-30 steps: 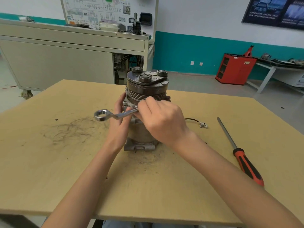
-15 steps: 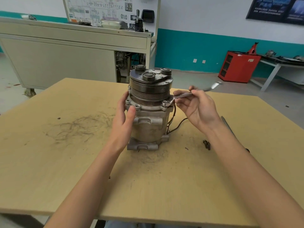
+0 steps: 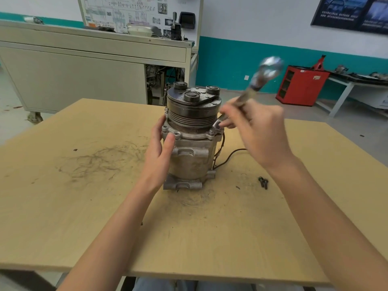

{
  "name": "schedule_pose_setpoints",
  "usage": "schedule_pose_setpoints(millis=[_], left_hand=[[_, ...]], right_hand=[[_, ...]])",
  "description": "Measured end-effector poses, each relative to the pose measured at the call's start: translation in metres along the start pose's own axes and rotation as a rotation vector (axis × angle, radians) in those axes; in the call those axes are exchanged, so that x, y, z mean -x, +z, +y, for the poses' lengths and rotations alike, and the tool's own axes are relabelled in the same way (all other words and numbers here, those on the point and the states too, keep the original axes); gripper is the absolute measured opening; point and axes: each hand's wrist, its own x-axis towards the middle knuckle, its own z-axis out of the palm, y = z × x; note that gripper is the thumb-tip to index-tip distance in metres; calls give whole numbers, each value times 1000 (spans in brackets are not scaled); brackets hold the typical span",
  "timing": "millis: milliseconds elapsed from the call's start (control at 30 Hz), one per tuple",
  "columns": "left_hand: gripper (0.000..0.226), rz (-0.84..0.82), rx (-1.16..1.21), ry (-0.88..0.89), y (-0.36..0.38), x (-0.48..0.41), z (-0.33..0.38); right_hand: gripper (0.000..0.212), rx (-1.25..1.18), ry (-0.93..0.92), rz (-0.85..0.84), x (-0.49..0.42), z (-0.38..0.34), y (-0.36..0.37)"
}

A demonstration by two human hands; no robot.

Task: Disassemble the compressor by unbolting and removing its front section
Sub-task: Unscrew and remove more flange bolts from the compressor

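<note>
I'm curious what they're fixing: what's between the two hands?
The compressor stands there; the left hand holds its side, the right hand holds a wrench. Head view.

No text could be read anywhere. The diagram chart (image 3: 126,13) on the wall, the dark poster (image 3: 352,13) and the white label (image 3: 316,77) on the red cabinet (image 3: 302,89) carried print too small or blurred to make out.
</note>
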Motion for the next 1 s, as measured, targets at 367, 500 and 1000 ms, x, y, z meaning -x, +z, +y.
schedule_pose_setpoints(millis=[367,500,1000], left_hand=[[61,-25,119,-5,3,0,2],[70,8,56,-10,1,0,1],[67,-15,17,-29,0,1,1]], right_hand=[[14,748,-449,14,23,-29,39],[17,298,-357,75,29,-5,29],[33,-1271,991,30,-5,66,25]])
